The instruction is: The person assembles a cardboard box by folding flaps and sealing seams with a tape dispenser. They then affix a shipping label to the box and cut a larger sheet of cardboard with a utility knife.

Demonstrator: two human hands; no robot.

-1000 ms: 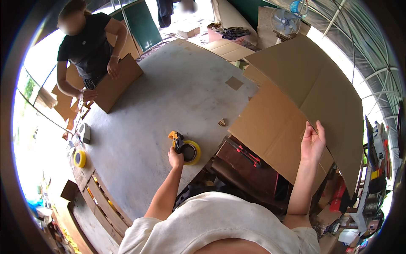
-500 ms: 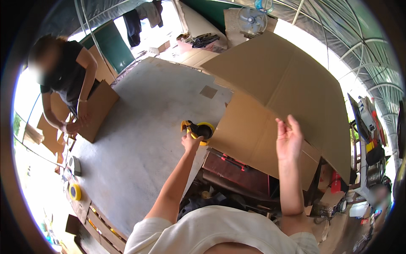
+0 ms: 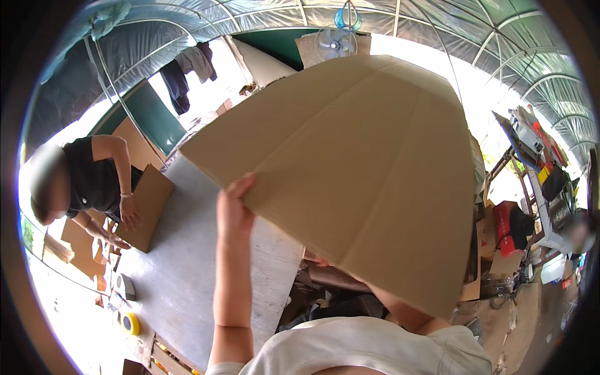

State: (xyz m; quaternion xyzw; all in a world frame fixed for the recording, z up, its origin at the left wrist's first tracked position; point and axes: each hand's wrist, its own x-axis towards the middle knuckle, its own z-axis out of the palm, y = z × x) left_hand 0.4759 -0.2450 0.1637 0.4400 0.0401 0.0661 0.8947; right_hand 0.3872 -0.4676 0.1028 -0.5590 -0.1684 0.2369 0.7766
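Note:
A large brown cardboard sheet [image 3: 356,169] is raised and tilted in front of me, covering much of the table [image 3: 194,250]. My left hand [image 3: 236,203] is closed on its near left edge, fingertips over the upper face. Behind the lower edge, my right hand [image 3: 320,261] is almost wholly hidden; only some fingertips show below the sheet, and its forearm passes underneath. Whether those fingers grip the board cannot be seen. The yellow tape dispenser is out of sight.
At the left, another person [image 3: 103,181] handles a cardboard box [image 3: 150,206]. A yellow tape roll [image 3: 130,323] and a grey object [image 3: 125,287] lie at the table's left edge. A fan [image 3: 335,45] stands at the back; a cluttered rack [image 3: 537,162] is on the right.
My left hand has let go of the yellow tape dispenser and taken the cardboard's edge. The sheet has risen and swung left over the table. My right hand has gone beneath it.

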